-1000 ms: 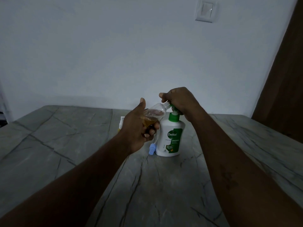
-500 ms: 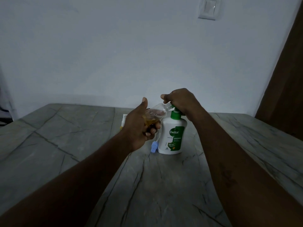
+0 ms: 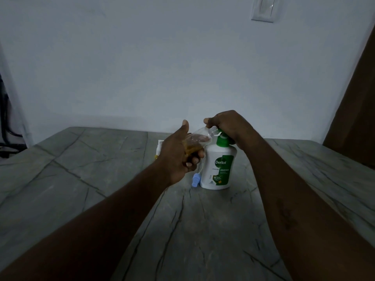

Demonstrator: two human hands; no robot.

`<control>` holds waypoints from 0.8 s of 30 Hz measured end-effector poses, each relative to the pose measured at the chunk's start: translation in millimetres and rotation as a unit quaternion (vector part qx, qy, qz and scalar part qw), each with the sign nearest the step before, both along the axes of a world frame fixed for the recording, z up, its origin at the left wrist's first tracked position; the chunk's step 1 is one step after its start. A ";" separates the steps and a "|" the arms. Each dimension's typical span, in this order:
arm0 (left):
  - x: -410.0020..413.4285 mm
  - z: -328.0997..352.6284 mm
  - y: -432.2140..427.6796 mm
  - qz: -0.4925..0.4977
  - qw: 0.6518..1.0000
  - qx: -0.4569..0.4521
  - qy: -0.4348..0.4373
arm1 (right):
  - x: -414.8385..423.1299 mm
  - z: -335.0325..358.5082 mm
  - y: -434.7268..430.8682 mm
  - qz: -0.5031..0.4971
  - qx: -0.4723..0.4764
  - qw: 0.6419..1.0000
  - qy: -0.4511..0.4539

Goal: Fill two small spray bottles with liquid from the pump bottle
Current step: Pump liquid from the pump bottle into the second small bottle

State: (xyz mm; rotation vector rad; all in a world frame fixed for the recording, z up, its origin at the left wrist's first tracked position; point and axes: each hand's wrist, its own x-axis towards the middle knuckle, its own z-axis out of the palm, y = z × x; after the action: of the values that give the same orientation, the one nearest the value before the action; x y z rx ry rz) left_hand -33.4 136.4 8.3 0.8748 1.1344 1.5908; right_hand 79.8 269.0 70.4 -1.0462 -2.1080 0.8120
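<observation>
A white pump bottle (image 3: pixel 218 169) with a green label and green pump stands on the grey table (image 3: pixel 182 230). My right hand (image 3: pixel 229 126) lies over the pump head, fingers curled around it. My left hand (image 3: pixel 178 155) grips a small clear spray bottle (image 3: pixel 199 138), tilted with its open neck at the pump spout; amber liquid sits in its lower part. A blue spray cap (image 3: pixel 196 180) with a thin tube lies on the table left of the pump bottle. A second small bottle (image 3: pixel 159 148), white with a yellow bit, is mostly hidden behind my left hand.
The table meets a plain pale wall with a light switch (image 3: pixel 263 9) at the upper right. A brown door (image 3: pixel 353 110) stands at the right. Dark cables (image 3: pixel 8 122) hang at the far left edge.
My hands hold their places on the pump and the tilted bottle. The pump bottle and both hands sit slightly lower in view.
</observation>
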 end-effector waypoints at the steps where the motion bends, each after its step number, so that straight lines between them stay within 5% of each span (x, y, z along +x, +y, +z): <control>1: 0.1 -0.1 -0.1 -0.001 1.000 -0.001 0.000 | 0.1 -0.4 0.0 0.000 0.000 1.000 0.002; 12: -0.4 3.7 -2.1 -0.007 1.000 0.007 0.007 | 3.3 9.1 -8.3 0.015 0.066 0.998 0.005; 24: 1.3 -0.4 -1.2 -0.005 1.000 -0.005 0.008 | 2.0 -1.9 -3.3 0.023 -0.050 0.998 0.036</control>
State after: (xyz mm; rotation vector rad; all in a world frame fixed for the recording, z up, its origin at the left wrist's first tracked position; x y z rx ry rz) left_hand -32.1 135.2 7.9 0.8860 1.1465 1.5710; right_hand 81.8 265.7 68.5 -1.0072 -2.0558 0.9719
